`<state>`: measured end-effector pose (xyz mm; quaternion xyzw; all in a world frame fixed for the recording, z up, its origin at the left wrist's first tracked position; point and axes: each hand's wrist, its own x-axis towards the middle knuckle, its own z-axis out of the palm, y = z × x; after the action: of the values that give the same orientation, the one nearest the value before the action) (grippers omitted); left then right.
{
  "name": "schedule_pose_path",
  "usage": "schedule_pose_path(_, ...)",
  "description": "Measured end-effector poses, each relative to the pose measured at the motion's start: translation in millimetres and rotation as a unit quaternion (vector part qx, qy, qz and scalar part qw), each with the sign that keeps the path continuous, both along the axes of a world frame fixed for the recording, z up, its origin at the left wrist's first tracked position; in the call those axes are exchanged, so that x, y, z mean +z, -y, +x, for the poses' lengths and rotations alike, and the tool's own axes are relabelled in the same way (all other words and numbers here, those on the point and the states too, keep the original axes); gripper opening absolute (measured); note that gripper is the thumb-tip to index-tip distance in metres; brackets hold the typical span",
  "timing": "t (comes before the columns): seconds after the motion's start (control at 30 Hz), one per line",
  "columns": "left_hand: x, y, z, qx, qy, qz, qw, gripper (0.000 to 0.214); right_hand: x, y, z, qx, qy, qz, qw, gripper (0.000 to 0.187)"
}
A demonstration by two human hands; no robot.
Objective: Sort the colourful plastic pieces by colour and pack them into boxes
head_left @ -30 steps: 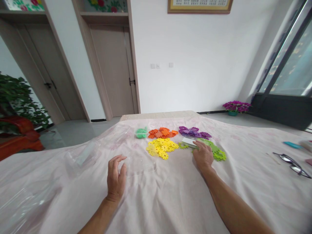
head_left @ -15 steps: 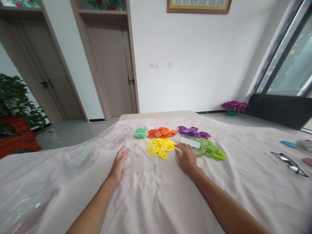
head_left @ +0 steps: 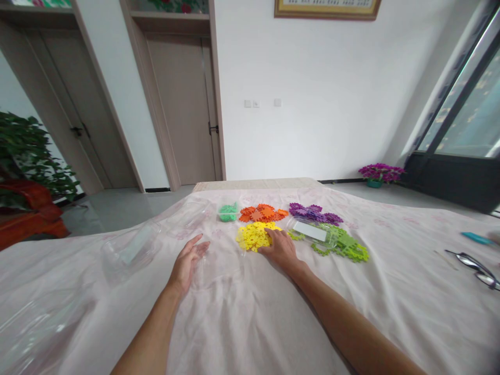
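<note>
My left hand point(head_left: 186, 264) is open, fingers apart, at the left side of a clear plastic container point(head_left: 219, 273) on the cloth. Whether it touches the container I cannot tell. At the right edge of a pile of yellow gear-shaped plastic pieces point(head_left: 253, 236) rests my right hand point(head_left: 282, 249), thumb and fingers spread against it. Behind the yellow pile lie orange pieces point(head_left: 262, 213) and purple pieces point(head_left: 314, 213). Green pieces point(head_left: 228, 212) sit in a small clear box. Lime-green pieces point(head_left: 350, 247) lie right of my right hand, partly under a clear container with a white label point(head_left: 310, 230).
More clear plastic containers point(head_left: 133, 250) stand on the left of the cloth-covered table point(head_left: 234, 333). Glasses point(head_left: 474, 268) and a blue object point(head_left: 477, 238) lie at the right. A plant point(head_left: 33, 156) and a red wooden chair point(head_left: 31, 211) are beyond the left edge.
My right hand has moved left onto the yellow pile, whose right side is now pushed in and more compact. My left hand stays beside the clear container. The view has shifted slightly.
</note>
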<state>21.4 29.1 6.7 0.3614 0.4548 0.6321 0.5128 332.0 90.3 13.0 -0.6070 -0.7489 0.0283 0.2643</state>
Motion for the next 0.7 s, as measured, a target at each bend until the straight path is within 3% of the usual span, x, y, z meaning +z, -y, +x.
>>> schedule_pose_path(0.17, 9.2, 3.8, 8.0, -0.059, -0.059, 0.005, 0.996, 0.065, -5.1, -0.5, 2.9, 0.004, -0.055, 0.002, 0.998, 0.053)
schedule_pose_path(0.37, 8.2, 9.4, 13.4, -0.069, -0.062, 0.015, 0.996, 0.065, -12.7, -3.5, 10.6, 0.045, -0.122, 0.009, 0.991, 0.028)
schedule_pose_path(0.7, 9.2, 11.4, 15.8, -0.063, -0.074, 0.014, 0.995, 0.059, -5.6, 6.5, 15.5, -0.012, -0.080, 0.026, 0.996, 0.021)
